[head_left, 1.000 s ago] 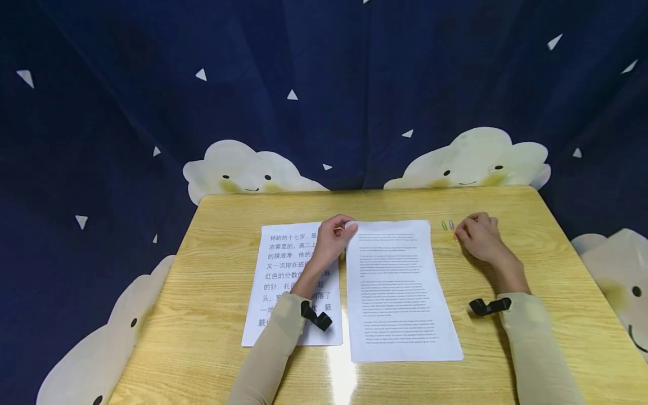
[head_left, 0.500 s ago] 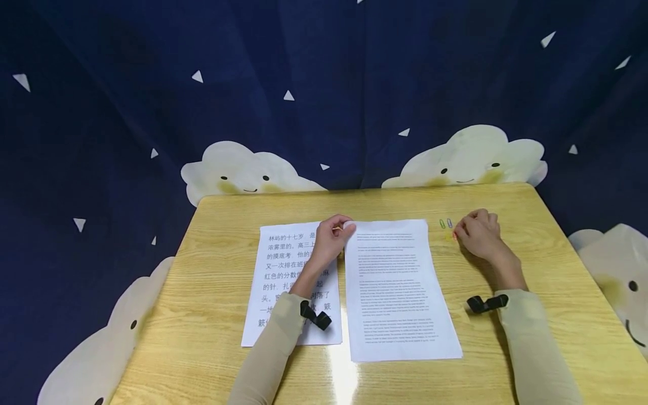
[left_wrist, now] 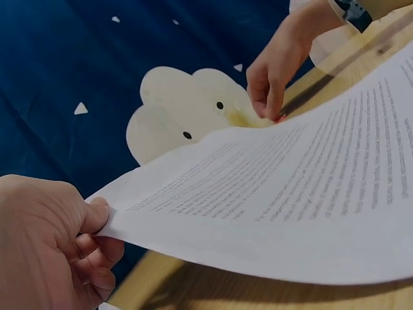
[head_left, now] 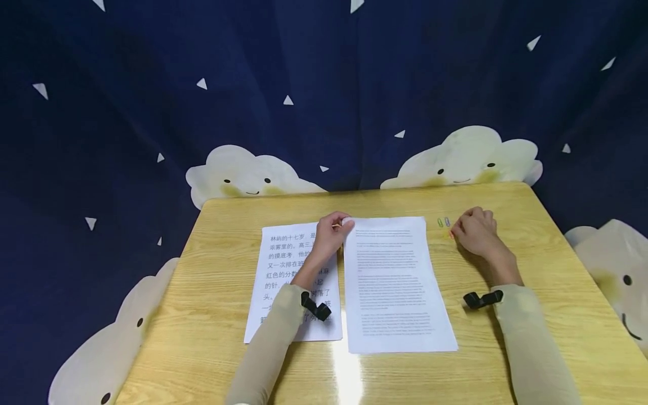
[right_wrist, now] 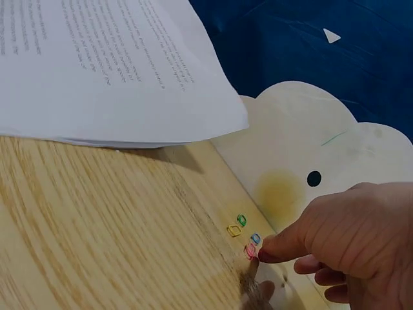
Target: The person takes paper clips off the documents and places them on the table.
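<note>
My left hand (head_left: 330, 236) pinches the top left corner of a stack of printed sheets (head_left: 395, 281), thumb on top. In the left wrist view that corner is raised and the paper bows. Partly under my left forearm lies another sheet with large Chinese characters (head_left: 283, 270). My right hand (head_left: 477, 233) is down at the table beyond the stack's upper right, its thumb and fingertip pinching at a pink paper clip (right_wrist: 250, 250). Close beside it lie a blue paper clip (right_wrist: 255, 239), a green paper clip (right_wrist: 242, 220) and a yellow paper clip (right_wrist: 233, 230).
The wooden table (head_left: 202, 292) carries everything. Its far edge meets a dark blue curtain (head_left: 243, 67) with white triangles and smiling clouds (head_left: 471, 149). Black straps with small mounts (head_left: 315, 306) sit on both wrists.
The head view has shifted slightly. Both hands keep nearly the same places, the left on the sheets' corner and the right at the pink paper clip.
</note>
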Demonstrator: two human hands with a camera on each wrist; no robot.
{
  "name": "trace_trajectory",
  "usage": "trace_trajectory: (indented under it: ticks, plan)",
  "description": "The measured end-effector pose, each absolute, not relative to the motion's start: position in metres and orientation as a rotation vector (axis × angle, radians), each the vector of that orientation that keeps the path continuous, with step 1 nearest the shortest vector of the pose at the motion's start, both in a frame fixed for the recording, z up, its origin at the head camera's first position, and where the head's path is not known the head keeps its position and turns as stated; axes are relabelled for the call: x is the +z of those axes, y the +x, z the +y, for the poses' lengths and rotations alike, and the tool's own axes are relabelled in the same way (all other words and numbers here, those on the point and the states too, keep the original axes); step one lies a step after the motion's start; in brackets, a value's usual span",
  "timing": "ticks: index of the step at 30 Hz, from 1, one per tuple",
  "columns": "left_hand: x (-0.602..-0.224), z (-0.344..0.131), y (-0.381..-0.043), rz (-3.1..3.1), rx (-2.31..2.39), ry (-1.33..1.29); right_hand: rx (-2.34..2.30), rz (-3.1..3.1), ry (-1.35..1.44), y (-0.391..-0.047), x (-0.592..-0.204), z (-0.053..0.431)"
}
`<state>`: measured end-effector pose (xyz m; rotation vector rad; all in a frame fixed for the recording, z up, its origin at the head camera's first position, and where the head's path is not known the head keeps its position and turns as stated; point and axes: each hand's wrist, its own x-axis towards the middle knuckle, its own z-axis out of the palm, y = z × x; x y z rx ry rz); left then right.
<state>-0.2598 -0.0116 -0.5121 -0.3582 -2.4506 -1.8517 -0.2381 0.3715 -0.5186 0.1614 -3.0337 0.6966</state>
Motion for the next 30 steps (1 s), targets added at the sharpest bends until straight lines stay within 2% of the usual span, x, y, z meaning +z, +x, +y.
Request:
trace_trajectory:
  ticks: [9, 17, 25, 30]
  plan:
    - [-0.521, -0.003, -0.281, -2.511, -1.781, -0.243, 0.709, -2.97, 0.192, -0.244, -0.52, 0.372]
    - [-0.527, 0.002, -0.287, -2.501, -1.751, -0.149, 0.787, -2.802, 0.324, -0.244, -0.503, 0.359]
    - [-0.525, -0.004, -0.284, -2.545, -1.541, -0.357, 0.808, -2.739, 0.4, -0.235, -0.48, 0.33]
    - [-0.518, -0.02, -0.267, -2.498, -1.299, -0.439, 0.872, -2.651, 0.512, -0.223, -0.473, 0.302]
